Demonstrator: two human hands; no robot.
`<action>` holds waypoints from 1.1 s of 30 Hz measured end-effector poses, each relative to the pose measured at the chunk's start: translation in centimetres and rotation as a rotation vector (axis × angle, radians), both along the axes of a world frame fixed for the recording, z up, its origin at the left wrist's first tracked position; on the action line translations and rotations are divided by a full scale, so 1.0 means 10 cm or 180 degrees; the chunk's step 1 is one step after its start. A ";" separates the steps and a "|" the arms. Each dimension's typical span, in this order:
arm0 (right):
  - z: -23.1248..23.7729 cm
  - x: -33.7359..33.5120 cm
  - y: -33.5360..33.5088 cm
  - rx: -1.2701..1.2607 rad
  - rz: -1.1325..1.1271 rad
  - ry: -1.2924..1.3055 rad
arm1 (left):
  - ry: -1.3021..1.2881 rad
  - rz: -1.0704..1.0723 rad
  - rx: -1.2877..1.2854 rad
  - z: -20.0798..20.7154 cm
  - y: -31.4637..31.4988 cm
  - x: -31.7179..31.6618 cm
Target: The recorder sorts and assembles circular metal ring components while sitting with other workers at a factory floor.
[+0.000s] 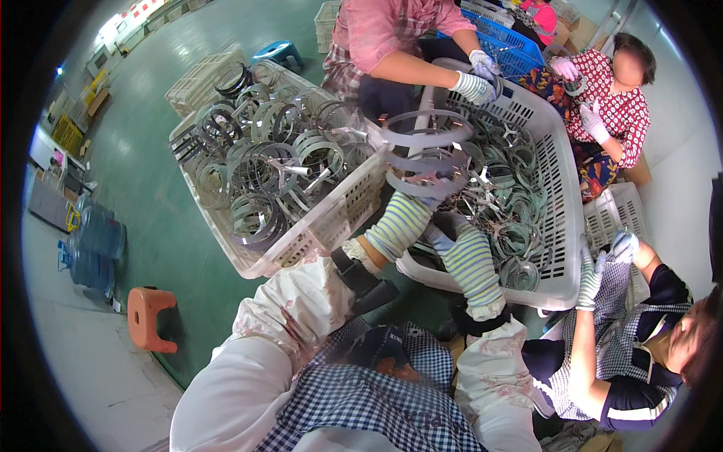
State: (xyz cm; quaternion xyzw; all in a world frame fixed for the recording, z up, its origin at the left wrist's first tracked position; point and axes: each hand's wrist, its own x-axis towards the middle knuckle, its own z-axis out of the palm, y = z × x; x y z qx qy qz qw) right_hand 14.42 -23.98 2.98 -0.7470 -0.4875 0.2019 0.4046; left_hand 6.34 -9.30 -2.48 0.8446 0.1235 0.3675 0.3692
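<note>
My left hand point(403, 220), in a striped knit glove, is closed on thin metal rings point(428, 167) that stand up above it, slightly blurred. My right hand point(461, 245), in a matching glove, is just beside it, fingers curled; what they hold, if anything, is hidden. Both hands are over the near left end of a white plastic crate point(566, 226) full of tangled metal rings and clips point(520, 177). To the left, another white crate point(301, 237) is heaped with larger metal bands point(260, 166).
Across from me a person in a pink top point(376, 38) works at the same crate with gloved hands. Two more people sit along the right. An orange stool point(151, 320), blue water bottles point(96, 245) and a blue stool point(277, 53) stand to the left.
</note>
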 end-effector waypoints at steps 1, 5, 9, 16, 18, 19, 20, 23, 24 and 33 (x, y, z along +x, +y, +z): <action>-0.02 0.00 0.01 0.0021 -0.0185 0.0301 | 0.0181 -0.0267 -0.0506 0.14 -0.10 -0.04; -0.16 -0.04 0.10 0.0267 -0.0318 0.0289 | -0.0150 -0.0687 -0.2555 0.19 -0.14 -0.08; -0.20 -0.07 0.20 0.0424 -0.0270 -0.0321 | -0.0025 0.0286 0.0827 0.10 -0.11 -0.04; 0.11 -0.05 0.27 0.0649 -0.0890 0.0162 | -0.0514 -0.0407 -0.3010 0.54 -0.11 -0.29; 0.24 -0.02 0.37 0.0780 -0.1066 0.0738 | -0.0922 -0.0326 -0.3079 0.55 -0.10 -0.35; 0.29 -0.05 0.44 0.0886 -0.1083 0.0974 | -0.1303 -0.0262 -0.3125 0.55 -0.10 -0.39; 0.27 0.00 0.50 0.0817 -0.1051 0.0972 | -0.1248 -0.0015 -0.2525 0.61 -0.11 -0.44; 0.24 0.07 0.67 0.0364 -0.0852 0.0260 | -0.1439 0.0314 0.0341 0.80 -0.06 -0.63; -0.18 0.27 0.81 0.1146 -0.0248 0.0524 | -0.1756 0.0127 -0.0157 0.76 -0.18 -0.59; -0.07 -0.05 1.54 0.0577 -0.0043 0.0101 | -0.1803 0.0033 0.1326 0.87 -0.10 -0.74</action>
